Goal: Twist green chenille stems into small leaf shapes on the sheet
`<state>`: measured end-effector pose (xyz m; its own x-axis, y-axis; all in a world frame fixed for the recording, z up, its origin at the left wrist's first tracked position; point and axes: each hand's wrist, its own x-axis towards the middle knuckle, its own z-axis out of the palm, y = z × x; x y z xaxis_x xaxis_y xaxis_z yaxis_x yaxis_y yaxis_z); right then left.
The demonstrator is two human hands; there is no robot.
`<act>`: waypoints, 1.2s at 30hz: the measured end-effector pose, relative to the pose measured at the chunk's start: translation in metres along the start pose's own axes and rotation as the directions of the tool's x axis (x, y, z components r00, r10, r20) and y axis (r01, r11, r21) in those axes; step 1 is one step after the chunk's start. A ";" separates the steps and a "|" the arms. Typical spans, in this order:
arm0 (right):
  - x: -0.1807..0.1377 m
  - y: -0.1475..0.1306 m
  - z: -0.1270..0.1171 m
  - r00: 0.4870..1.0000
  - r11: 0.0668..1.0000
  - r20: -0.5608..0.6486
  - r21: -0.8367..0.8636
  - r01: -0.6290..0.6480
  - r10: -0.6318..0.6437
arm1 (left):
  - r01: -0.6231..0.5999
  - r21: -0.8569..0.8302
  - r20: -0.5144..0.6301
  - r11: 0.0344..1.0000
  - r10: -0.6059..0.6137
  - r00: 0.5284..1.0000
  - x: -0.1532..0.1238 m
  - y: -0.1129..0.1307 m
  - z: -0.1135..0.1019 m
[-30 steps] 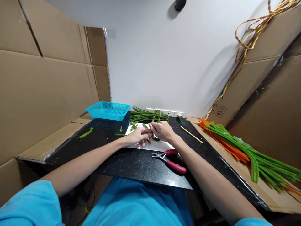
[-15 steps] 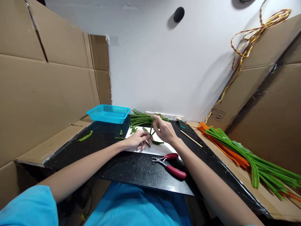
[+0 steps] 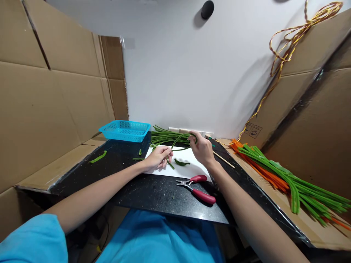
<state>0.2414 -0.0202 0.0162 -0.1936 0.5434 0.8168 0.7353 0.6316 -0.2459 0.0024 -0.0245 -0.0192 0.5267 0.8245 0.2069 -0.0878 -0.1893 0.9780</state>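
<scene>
— Hands first: what is each one doing?

— The right hand [image 3: 202, 149] pinches one end of a long, thin green stem [image 3: 179, 139], fingers closed on it. The stem arcs from there across to the left hand [image 3: 159, 157], which grips its other end between curled fingertips, low over a white rectangular sheet [image 3: 192, 166].

— And what lies right by the hands?

— Between them, on the sheet, sits a short curved dark-green leaf piece [image 3: 181, 162]. Just beyond both hands lies a bundle of long green stems [image 3: 164, 136], touching the far edge of the sheet. Nearer the person than the right hand, a pair of red-handled pliers [image 3: 197, 187] rests on the black speckled table [image 3: 153, 191], just off the sheet's near edge.

— Anything farther out?

— Well beyond the left hand and to its left stands a shallow turquoise plastic basket [image 3: 125, 130]. Further left of that hand a loose green strip [image 3: 98, 157] lies at the table's edge. To the right of the right hand a thin wooden stick [image 3: 223, 159] lies on the table, and past it a heap of green and orange stems [image 3: 285, 175] spreads over brown cardboard [image 3: 309, 223].
</scene>
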 end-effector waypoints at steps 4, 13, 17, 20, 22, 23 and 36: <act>0.000 0.004 0.000 0.997 0.996 0.025 -0.048 0.076 -0.075 | -0.027 0.037 -0.050 0.999 0.029 0.998 0.003 -0.001 -0.005; 0.001 -0.003 -0.005 0.982 0.996 0.184 -0.071 0.055 -0.041 | -0.036 0.043 -0.200 0.998 0.044 0.979 0.005 0.000 -0.007; 0.002 -0.008 -0.007 0.957 0.996 0.277 0.026 0.081 -0.085 | -0.031 0.044 -0.269 0.999 0.041 0.962 0.005 0.002 -0.009; 0.002 -0.008 -0.005 0.958 0.995 0.272 0.032 0.090 -0.095 | -0.011 0.023 -0.322 1.000 0.018 0.947 0.006 0.003 -0.010; 0.002 -0.007 -0.002 0.963 0.996 0.254 0.016 0.088 -0.089 | -0.003 0.009 -0.345 1.000 0.006 0.939 0.006 0.004 -0.011; 0.002 -0.007 -0.002 0.965 0.996 0.247 0.009 0.088 -0.088 | -0.001 0.005 -0.353 1.000 0.002 0.936 0.006 0.004 -0.011; 0.005 -0.001 0.004 0.992 0.978 0.124 0.208 -0.021 -0.005 | -0.007 -0.028 -0.338 1.000 -0.003 0.941 0.007 0.005 -0.014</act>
<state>0.2372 -0.0156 0.0181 -0.2758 0.6048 0.7471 0.5880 0.7210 -0.3666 -0.0064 -0.0126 -0.0125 0.2101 0.9568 0.2011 -0.1152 -0.1801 0.9769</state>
